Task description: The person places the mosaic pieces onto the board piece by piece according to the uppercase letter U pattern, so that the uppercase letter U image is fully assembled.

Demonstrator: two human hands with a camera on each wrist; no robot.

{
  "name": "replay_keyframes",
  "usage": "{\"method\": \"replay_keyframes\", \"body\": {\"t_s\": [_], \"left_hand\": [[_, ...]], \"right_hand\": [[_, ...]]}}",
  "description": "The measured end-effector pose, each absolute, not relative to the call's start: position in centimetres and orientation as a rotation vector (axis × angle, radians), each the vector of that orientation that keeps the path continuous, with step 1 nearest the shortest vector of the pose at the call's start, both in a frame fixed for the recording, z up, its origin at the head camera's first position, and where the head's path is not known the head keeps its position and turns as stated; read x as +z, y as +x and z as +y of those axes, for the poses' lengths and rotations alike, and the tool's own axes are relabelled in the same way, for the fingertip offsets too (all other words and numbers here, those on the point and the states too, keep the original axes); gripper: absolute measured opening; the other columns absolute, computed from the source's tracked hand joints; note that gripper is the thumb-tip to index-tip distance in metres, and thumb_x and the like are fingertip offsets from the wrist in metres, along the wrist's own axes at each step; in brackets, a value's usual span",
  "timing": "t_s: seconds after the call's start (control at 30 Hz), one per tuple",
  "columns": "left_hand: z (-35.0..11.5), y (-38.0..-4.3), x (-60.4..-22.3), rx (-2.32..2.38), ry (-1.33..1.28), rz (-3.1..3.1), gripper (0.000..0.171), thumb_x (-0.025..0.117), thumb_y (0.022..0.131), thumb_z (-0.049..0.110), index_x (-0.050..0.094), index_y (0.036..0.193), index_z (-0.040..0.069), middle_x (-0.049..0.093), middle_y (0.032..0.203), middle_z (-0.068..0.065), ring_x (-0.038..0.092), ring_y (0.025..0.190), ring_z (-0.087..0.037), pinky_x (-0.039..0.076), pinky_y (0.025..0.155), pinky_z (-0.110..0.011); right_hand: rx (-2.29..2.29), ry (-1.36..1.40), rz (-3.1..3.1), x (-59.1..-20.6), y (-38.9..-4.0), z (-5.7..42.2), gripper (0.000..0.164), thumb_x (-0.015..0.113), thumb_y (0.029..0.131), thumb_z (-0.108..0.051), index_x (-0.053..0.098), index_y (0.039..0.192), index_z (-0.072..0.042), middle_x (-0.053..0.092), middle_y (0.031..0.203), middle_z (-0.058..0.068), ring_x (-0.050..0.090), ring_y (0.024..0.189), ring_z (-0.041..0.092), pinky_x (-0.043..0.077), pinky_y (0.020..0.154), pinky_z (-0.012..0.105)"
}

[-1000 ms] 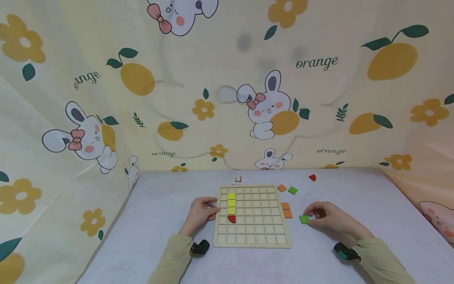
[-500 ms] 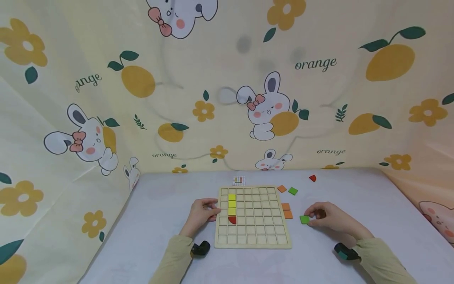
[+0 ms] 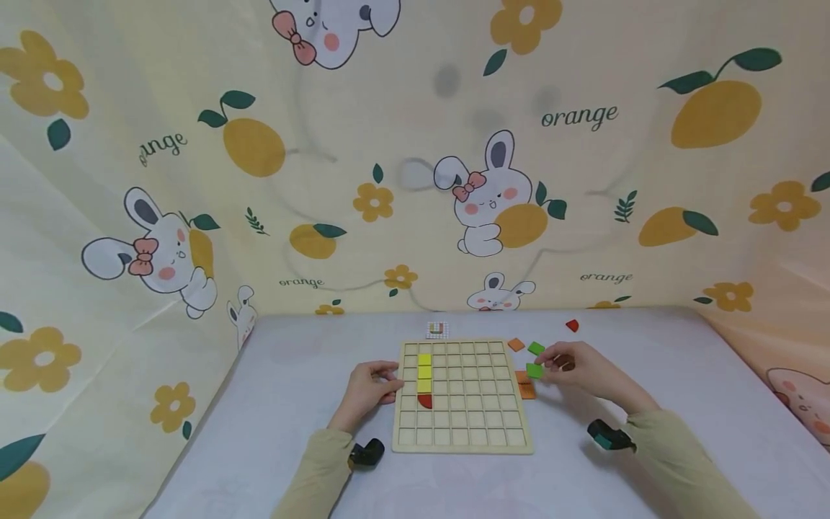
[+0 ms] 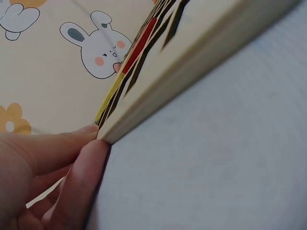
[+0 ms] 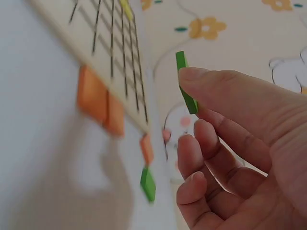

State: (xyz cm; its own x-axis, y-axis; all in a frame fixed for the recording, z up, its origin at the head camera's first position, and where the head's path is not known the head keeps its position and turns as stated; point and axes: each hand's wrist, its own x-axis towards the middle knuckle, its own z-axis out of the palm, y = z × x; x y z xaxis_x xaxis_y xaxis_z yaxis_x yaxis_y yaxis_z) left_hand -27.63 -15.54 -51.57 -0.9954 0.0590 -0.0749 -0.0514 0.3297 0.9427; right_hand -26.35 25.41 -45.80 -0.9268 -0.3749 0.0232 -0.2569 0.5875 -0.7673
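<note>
A wooden grid board [image 3: 476,404] lies flat on the table. Its second column from the left bears a run of yellow square tiles [image 3: 424,372], with a red quarter-circle tile [image 3: 425,401] just below them. At the board's left edge, my left hand [image 3: 366,389] pinches the frame between thumb and fingers; the left wrist view shows the fingertips [image 4: 91,139] there. Beyond the board's right edge, my right hand [image 3: 583,371] holds a green square tile [image 5: 186,81] by thumb and fingers, raised off the table. In the head view this tile overlaps the orange tiles [image 3: 527,393] beside the board.
Off the board's upper right corner lie a single orange tile [image 3: 516,344] and another green tile [image 3: 536,348]. A red quarter-circle tile [image 3: 572,326] sits farther back. Behind the board is a small printed pattern card [image 3: 437,329]. A printed curtain [image 3: 389,238] rises at the table's back.
My right hand has lifted the green tile from the table and carried it left and away from me, toward the board. The left hand stays at the board's edge.
</note>
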Motion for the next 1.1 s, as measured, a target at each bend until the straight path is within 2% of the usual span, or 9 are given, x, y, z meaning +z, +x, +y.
{"method": "replay_keyframes", "body": {"t_s": [0.23, 0.5, 0.77, 1.1], "left_hand": [[-15.6, -27.7, -51.5, 1.766, 0.012, 2.482, 0.038, 0.075, 0.081, 0.004, 0.065, 0.118, 0.003, 0.061, 0.088, -0.009, 0.061, 0.058, -0.013, 0.058, 0.057, -0.029], [-15.5, -27.8, -51.6, 1.797, 0.027, 2.443, 0.038, 0.074, 0.081, 0.003, 0.065, 0.118, 0.002, 0.062, 0.087, -0.009, 0.063, 0.058, -0.013, 0.059, 0.057, -0.03], [-15.3, -27.7, -51.7, 1.799, 0.037, 2.441, 0.038, 0.074, 0.081, 0.002, 0.065, 0.118, 0.002, 0.062, 0.088, -0.009, 0.062, 0.058, -0.013, 0.059, 0.057, -0.03], [-15.7, -27.7, -51.6, 1.78, 0.017, 2.459, 0.037, 0.075, 0.081, 0.004, 0.066, 0.117, 0.003, 0.062, 0.086, -0.009, 0.061, 0.058, -0.013, 0.058, 0.057, -0.029]], "right_hand": [[-1.321, -0.656, 2.629, -45.4, -27.2, 21.1, 0.024, 0.078, 0.08, -0.015, 0.069, 0.1, -0.008, 0.058, 0.084, 0.004, 0.054, 0.078, 0.022, 0.048, 0.064, 0.024], [-1.37, -0.892, 2.514, -47.2, -27.3, 15.9, 0.023, 0.079, 0.08, -0.018, 0.069, 0.099, -0.009, 0.061, 0.087, 0.002, 0.055, 0.073, 0.015, 0.049, 0.062, 0.023], [-1.331, -0.915, 2.463, -48.9, -26.8, 12.4, 0.021, 0.079, 0.079, -0.015, 0.069, 0.096, -0.01, 0.061, 0.084, 0.003, 0.054, 0.073, 0.012, 0.05, 0.063, 0.021], [-1.288, -0.867, 2.519, -49.7, -26.6, 10.4, 0.019, 0.08, 0.079, -0.014, 0.07, 0.095, -0.009, 0.061, 0.085, -0.003, 0.051, 0.071, 0.012, 0.046, 0.059, 0.022]]}}
